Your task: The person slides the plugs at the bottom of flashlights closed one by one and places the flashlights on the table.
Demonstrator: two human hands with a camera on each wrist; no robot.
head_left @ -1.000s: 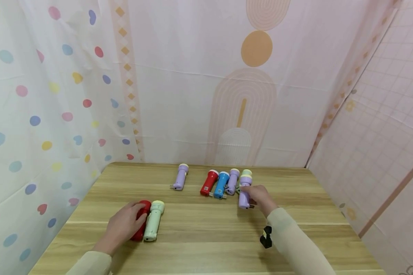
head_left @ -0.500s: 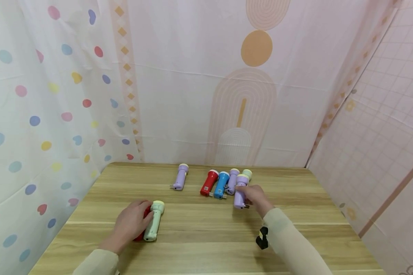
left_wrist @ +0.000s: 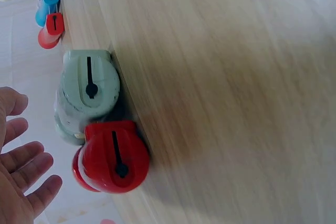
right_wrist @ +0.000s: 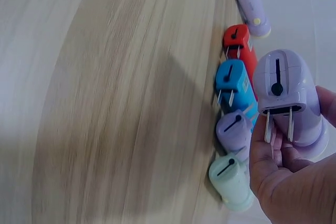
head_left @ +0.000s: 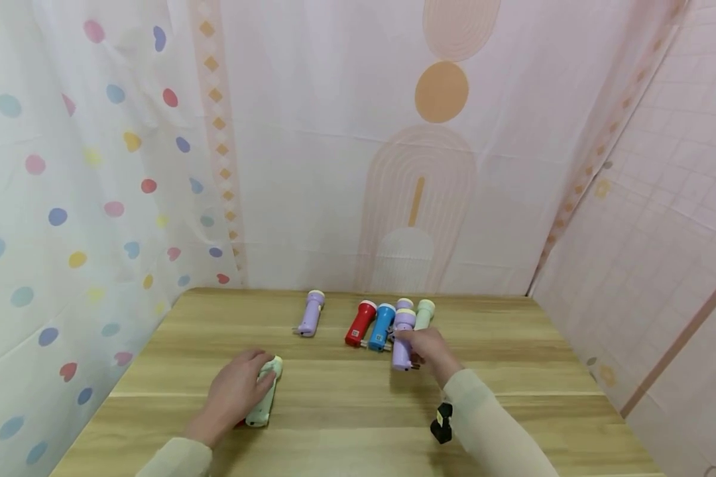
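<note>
Currently I have the right hand (head_left: 429, 347) pinching a purple flashlight (head_left: 401, 356) above the desk (head_left: 340, 417), a blue flashlight (head_left: 382, 326) beyond it to the left and a far green flashlight (head_left: 424, 315) just past it, while the left hand (head_left: 237, 387), loosely spread, hangs over a near green flashlight (head_left: 260, 411) and a red flashlight (left_wrist: 135, 153).

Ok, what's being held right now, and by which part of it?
The right hand holds a purple flashlight by its barrel; the left hand holds nothing.
</note>
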